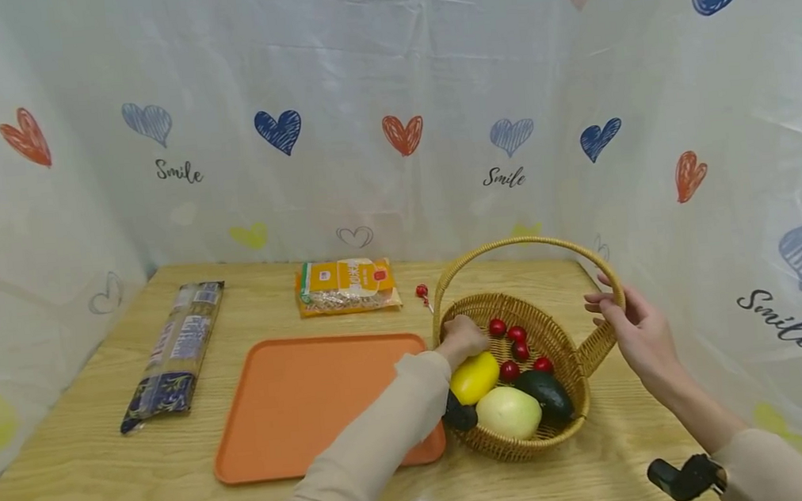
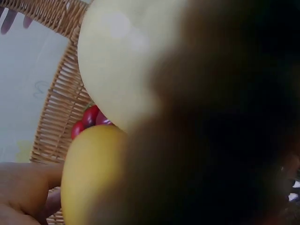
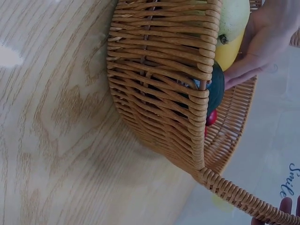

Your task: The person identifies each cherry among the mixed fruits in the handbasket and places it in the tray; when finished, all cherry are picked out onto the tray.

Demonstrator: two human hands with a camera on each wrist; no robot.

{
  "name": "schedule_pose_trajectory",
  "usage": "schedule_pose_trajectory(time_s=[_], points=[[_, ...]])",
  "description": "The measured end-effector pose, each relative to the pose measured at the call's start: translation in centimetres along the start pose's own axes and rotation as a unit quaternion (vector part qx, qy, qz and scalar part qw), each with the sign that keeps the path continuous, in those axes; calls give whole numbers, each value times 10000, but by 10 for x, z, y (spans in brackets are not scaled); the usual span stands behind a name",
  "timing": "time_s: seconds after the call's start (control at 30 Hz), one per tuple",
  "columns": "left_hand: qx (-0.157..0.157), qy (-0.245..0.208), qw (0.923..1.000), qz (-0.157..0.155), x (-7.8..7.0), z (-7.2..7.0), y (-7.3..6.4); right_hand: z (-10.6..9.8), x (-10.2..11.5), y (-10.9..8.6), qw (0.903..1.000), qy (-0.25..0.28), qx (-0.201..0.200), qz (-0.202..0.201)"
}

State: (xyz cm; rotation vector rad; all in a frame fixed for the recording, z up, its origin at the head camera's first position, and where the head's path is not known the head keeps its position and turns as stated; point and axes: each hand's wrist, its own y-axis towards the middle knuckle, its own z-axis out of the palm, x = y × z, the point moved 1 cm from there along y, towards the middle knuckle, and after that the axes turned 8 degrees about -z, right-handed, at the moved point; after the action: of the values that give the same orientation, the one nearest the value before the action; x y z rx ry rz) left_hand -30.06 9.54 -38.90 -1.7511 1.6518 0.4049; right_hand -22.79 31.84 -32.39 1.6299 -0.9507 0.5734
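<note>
A wicker basket (image 1: 507, 448) stands tilted on the table, its inside facing me. My right hand (image 1: 644, 333) grips its arched handle (image 1: 522, 241) on the right side, thumb and fingers around it. Inside lie a yellow lemon (image 1: 475, 378), a large pale green fruit (image 1: 508, 413), a dark green avocado (image 1: 546, 395) and several red cherries (image 1: 517, 333). My left hand (image 1: 463, 337) reaches into the basket's left side, right behind the lemon. Its fingertips are hidden. Dark blur covers much of the left wrist view, where the lemon (image 2: 89, 173) overlaps the hand.
An orange tray (image 1: 315, 409) lies left of the basket, partly under my left sleeve. An orange-and-yellow food packet (image 1: 347, 285) lies behind it, and a long blue-ended packet (image 1: 175, 350) at the left. A small red lollipop-like item (image 1: 422, 290) is behind the basket.
</note>
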Motion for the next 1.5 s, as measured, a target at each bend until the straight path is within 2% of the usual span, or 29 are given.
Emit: schedule_pose_trajectory(time_s=[0.17,0.27,0.43,0.53,0.67,0.9,1.07,1.17,1.27,1.37,1.5], points=[[-161,48,9999,39,7,2,0,3,0,0,10000,-5,-33,-47],[-65,8,9999,120,11,3,1,6,1,0,10000,-68,-2,-21],[78,99,9989,444,18,4,1,11,1,0,9994,-333,44,29],[47,-38,9986,520,19,4,0,12,0,1,9988,-491,47,7],[-42,-335,9985,420,19,5,-4,13,0,1,9980,-627,50,-13],[-86,-1060,9936,376,6,-1,-10,13,5,5,9974,-715,61,-58],[77,-1815,9823,465,-6,-11,-12,10,7,8,9972,-736,77,-44],[446,-2545,9651,435,-9,-15,-11,8,8,7,9973,-738,64,-11],[809,-3091,9470,335,-10,-19,-10,7,7,4,9974,-718,32,16],[1048,-3239,9397,335,-9,-22,-11,6,6,2,9973,-740,0,24],[1453,-3152,9367,465,-7,-23,-15,4,6,-2,9975,-707,-6,79]])
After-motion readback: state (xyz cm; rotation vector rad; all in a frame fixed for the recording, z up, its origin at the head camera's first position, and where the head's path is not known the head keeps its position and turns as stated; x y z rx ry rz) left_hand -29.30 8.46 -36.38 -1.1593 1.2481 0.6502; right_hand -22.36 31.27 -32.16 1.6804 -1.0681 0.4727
